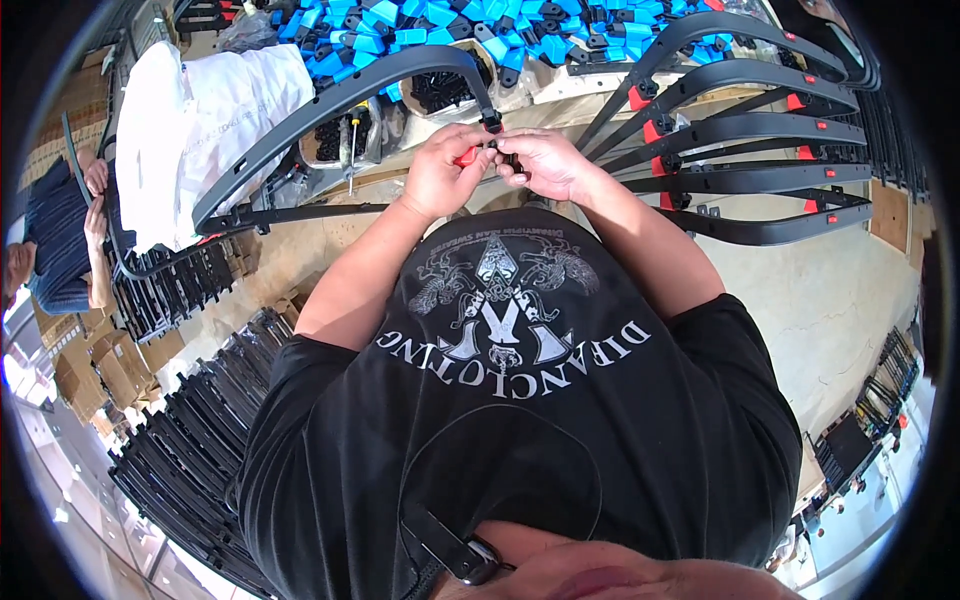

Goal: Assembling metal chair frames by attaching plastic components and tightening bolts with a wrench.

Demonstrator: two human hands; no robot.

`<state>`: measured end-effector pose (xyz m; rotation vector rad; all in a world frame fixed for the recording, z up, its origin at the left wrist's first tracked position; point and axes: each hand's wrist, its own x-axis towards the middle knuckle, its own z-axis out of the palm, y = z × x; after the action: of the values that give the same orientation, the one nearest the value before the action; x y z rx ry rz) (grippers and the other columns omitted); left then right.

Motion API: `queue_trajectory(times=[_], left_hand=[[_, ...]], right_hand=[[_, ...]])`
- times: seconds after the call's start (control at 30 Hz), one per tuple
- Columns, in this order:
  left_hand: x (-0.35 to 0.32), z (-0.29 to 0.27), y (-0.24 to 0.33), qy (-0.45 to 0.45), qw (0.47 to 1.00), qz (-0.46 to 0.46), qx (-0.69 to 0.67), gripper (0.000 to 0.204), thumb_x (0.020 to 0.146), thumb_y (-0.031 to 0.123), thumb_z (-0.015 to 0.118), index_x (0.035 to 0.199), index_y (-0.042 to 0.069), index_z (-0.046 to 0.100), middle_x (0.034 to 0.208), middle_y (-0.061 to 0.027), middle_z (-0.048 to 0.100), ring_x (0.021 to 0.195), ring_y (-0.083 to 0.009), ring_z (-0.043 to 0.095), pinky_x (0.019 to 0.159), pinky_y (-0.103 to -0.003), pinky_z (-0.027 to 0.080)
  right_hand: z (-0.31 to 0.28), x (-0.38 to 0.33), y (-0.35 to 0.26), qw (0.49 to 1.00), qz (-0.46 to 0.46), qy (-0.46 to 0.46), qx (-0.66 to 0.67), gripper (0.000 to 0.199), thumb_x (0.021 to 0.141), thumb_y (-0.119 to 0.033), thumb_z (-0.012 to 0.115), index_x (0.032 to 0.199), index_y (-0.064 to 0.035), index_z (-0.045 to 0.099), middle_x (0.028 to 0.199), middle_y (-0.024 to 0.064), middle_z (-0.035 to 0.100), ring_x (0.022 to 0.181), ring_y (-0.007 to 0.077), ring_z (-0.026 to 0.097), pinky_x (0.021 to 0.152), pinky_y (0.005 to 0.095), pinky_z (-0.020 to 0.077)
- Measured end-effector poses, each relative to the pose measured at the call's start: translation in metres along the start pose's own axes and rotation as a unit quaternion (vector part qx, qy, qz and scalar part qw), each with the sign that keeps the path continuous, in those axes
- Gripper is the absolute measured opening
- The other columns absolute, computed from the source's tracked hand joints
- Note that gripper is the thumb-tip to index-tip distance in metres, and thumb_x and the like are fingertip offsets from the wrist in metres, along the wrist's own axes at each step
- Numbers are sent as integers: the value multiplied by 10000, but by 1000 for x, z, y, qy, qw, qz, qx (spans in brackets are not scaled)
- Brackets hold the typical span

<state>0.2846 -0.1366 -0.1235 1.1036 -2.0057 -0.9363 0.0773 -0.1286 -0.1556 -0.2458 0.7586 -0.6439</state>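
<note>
Close together in front of my chest, both hands are closed on small parts at the end of a black curved frame (345, 92). My left hand (440, 172) pinches a small red piece (467, 157) between thumb and fingers. In the curled fingers of my right hand (545, 163) is a small dark part (511, 162), mostly covered, so its kind cannot be made out. The fingertips of the two hands nearly meet just below the frame's end, where another bit of red shows. From there the frame arches left and down to the bench side.
Several black curved frames with red pieces (740, 130) stand fanned out at the right. Blue and black plastic parts (420, 35) are heaped at the back. A white bag (205, 130), a yellow-handled screwdriver (353, 135) and a box of black parts (440, 90) lie nearby. Another person (65, 240) works at far left.
</note>
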Motion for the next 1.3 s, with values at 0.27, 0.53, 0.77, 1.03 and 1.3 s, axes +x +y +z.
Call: queue_trajectory(times=[0.27,0.53,0.77,1.03,1.3], left_hand=[[8,28,-53,55,876,-408,-251,255,974,236,670,961,-15,714,730,-36,636,596,-113,578,560,-284,492],[24,32,-49,23,796,-469,-381,235,1021,226,585,918,21,638,799,-48,622,629,-143,581,528,-300,494],[29,28,-55,-4,699,-523,-488,290,1052,267,506,876,52,590,688,-31,543,553,-161,529,493,-314,488],[33,26,-44,31,722,-528,-446,217,1013,200,601,885,29,638,707,-28,576,551,-135,526,494,-288,477],[20,29,-50,31,853,-394,-342,91,916,78,729,984,27,697,776,-34,653,612,-115,577,531,-259,479]], right_hand=[[-7,25,-2,759,-226,249,-557,324,931,-315,670,1069,-23,679,880,164,695,719,295,678,656,416,516],[14,25,-15,658,-236,256,-668,280,938,-282,626,1001,-10,653,927,224,694,905,417,679,807,518,531],[15,25,-17,668,-215,247,-668,270,944,-267,614,972,0,638,937,233,693,905,416,684,809,519,536],[20,22,-21,651,-206,247,-687,278,947,-267,610,975,7,644,924,237,697,900,415,687,806,517,541],[11,26,-17,672,-213,246,-665,289,942,-282,622,973,4,658,930,236,703,909,411,691,812,513,542]])
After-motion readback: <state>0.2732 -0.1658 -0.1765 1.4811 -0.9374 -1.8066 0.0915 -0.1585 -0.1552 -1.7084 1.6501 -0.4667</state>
